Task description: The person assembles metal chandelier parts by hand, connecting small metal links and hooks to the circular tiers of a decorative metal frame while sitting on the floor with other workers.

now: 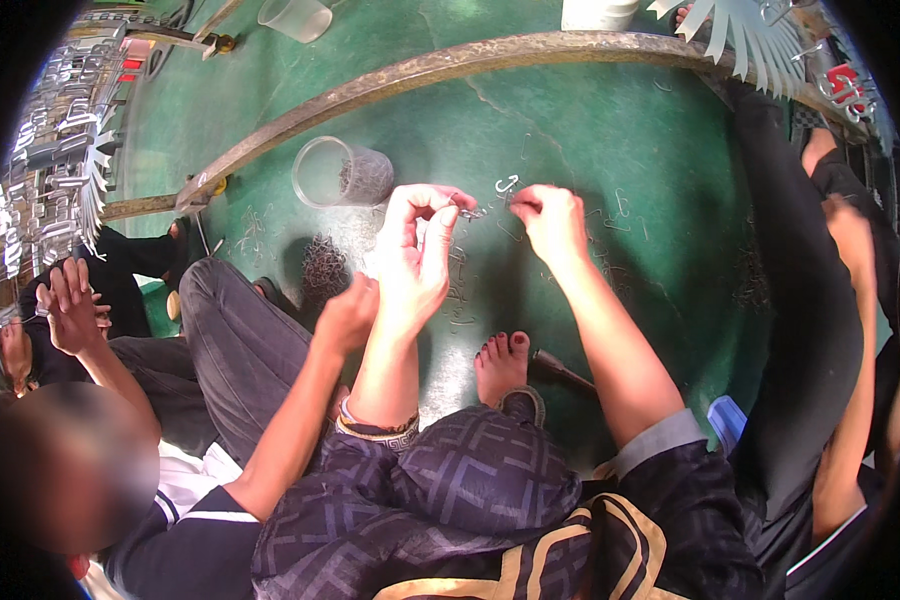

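Observation:
Just left of the middle, my left hand (417,235) is raised, fingers curled and thumb closed in on several small shiny wire hooks (473,212). Facing it, my right hand (552,222) has its thumb and fingertips pinched together at a small metal hook (509,184), whose curved end shows above the fingertips. A short gap separates the two hands. Beyond my left hand, a clear plastic tub (322,170) lies tipped on its side, with dark small pieces in its bottom. A heap of small wire hooks (325,266) sits on the floor left of my left wrist.
A curved metal bar (450,62) crosses the far side above the green floor (650,130). Loose hooks are scattered around. A co-worker's hand (348,315) reaches close by my left forearm; another person sits at the right. Racks of metal parts (55,160) stand far left.

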`<act>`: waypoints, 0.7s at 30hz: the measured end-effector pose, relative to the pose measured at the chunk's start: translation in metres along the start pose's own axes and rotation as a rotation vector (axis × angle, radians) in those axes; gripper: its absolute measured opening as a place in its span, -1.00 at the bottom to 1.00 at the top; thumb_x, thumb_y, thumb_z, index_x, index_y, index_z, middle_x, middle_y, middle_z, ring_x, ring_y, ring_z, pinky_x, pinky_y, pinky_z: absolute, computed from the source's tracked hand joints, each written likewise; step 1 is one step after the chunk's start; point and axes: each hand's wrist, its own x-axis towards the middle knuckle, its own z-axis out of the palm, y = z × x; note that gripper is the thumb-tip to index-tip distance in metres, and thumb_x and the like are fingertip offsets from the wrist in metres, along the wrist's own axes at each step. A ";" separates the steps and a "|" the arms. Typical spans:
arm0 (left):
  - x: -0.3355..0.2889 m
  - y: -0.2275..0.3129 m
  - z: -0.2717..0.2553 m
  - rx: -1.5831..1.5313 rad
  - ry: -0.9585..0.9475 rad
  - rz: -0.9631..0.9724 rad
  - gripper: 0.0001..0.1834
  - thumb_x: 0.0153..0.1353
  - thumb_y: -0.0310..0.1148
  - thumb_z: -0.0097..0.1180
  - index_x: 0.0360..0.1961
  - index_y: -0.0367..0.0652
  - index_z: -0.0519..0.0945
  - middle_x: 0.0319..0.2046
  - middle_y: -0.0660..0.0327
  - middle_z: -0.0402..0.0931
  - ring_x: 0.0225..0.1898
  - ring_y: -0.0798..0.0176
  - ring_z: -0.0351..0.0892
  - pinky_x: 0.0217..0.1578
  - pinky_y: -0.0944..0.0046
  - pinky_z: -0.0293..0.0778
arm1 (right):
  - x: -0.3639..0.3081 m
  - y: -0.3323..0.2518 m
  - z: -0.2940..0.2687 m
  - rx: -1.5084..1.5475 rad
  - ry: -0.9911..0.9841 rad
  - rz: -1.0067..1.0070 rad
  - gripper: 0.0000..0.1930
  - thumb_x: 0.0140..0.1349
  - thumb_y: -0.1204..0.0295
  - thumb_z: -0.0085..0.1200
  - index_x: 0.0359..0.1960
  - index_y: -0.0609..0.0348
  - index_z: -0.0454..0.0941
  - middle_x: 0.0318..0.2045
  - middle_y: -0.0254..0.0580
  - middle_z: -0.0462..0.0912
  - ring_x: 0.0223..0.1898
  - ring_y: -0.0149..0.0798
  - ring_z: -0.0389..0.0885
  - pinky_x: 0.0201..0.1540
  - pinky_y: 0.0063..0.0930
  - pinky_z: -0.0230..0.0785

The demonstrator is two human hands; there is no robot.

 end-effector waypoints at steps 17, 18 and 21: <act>-0.003 -0.003 0.026 0.366 -0.059 0.106 -0.85 0.04 -0.55 0.16 -0.37 -0.24 0.44 -0.41 0.10 0.47 -0.33 0.02 0.48 -0.25 0.16 0.39 | -0.030 -0.100 -0.078 0.123 0.041 -0.342 -0.91 0.00 0.61 0.17 -0.42 0.30 0.61 -0.51 -0.12 0.62 -0.56 -0.32 0.57 -0.46 -0.50 0.38; -0.003 -0.005 0.026 0.351 -0.055 0.131 -0.86 0.06 -0.55 0.15 -0.38 -0.24 0.43 -0.42 0.11 0.47 -0.35 0.04 0.47 -0.28 0.16 0.39 | -0.030 -0.100 -0.078 0.104 0.038 -0.373 -0.91 0.00 0.61 0.17 -0.41 0.30 0.61 -0.49 -0.12 0.62 -0.56 -0.31 0.57 -0.46 -0.50 0.39; -0.005 -0.008 0.027 0.294 -0.074 0.105 -0.92 0.15 -0.56 0.11 -0.32 -0.23 0.49 -0.39 0.16 0.50 -0.34 0.27 0.51 -0.26 0.33 0.42 | -0.032 -0.102 -0.079 0.070 0.035 -0.404 -0.91 -0.01 0.63 0.17 -0.42 0.30 0.60 -0.48 -0.13 0.62 -0.54 -0.32 0.54 -0.44 -0.51 0.38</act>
